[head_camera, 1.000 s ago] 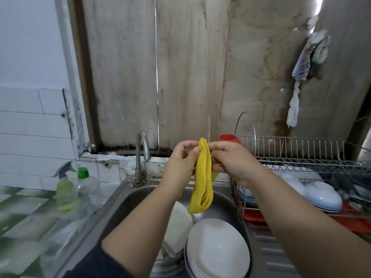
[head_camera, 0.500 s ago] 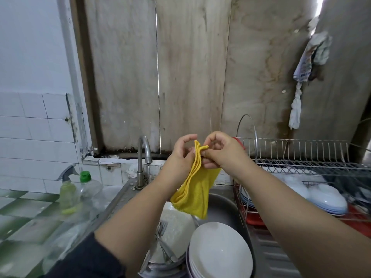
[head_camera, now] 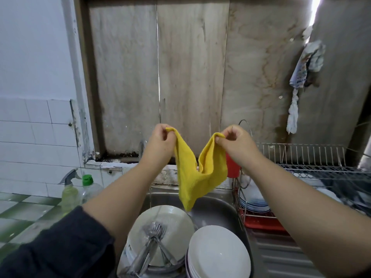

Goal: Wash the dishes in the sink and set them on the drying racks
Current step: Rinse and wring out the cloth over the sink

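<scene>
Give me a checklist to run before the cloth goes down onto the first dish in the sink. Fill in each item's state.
1. Cloth held at both ends: the left hand and right hand each pinch a top corner of the yellow cloth. Ok.
2. Cloth opened out: it sags folded in the middle. Not ok.
3. Water running: a thin stream falls onto the plate. Ok.
4. Plate free to scrub: forks lie on it. Not ok.
5. Soap on cloth: cannot tell; the green-capped bottle stands on the counter.
6. Room on the rack: top tier looks free. Ok.
</scene>
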`<state>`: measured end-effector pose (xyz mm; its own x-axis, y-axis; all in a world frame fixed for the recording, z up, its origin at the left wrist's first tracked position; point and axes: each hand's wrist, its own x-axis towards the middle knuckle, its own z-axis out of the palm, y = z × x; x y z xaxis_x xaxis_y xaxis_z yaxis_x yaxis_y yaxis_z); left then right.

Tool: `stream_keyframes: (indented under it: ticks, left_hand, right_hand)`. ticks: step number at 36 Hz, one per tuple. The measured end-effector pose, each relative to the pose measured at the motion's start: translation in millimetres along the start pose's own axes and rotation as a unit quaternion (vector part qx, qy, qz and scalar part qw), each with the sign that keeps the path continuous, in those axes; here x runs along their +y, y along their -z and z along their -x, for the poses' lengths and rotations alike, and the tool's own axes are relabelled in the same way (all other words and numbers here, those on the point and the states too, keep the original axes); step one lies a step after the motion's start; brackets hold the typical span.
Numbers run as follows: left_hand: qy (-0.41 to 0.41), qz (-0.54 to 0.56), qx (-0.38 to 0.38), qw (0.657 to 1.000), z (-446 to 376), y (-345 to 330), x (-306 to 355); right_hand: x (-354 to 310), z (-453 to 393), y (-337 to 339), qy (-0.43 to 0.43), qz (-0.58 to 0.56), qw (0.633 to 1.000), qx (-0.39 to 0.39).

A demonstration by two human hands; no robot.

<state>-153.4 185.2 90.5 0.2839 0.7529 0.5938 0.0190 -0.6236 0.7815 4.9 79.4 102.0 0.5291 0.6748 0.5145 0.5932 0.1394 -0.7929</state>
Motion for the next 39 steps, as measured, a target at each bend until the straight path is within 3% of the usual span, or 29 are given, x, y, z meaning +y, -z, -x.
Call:
stream_keyframes:
  ticks: [4,16,28,33,39]
  left_hand:
    - [0.009,-0.011,0.057,0.998,-12,18,-6]
    - [0.025,-0.048,0.132,0.99,-18,69,1]
    - [0.072,-0.091,0.105,0.988,-16,101,16]
    - [0.07,-0.081,0.103,0.989,-14,111,21]
    - [0.124,0.071,0.109,0.984,-18,118,25]
  right_hand:
    - [-1,-5,16,0.017,0.029,0.999,0.012]
    - [-16,-22,49,0.047,0.077,0.996,-0.007]
    - [-29,-43,51,0.045,0.155,0.986,-0.051]
    - [-36,-45,56,0.002,0.098,0.992,-0.076]
    - [-39,-45,62,0.02,0.076,0.992,-0.102]
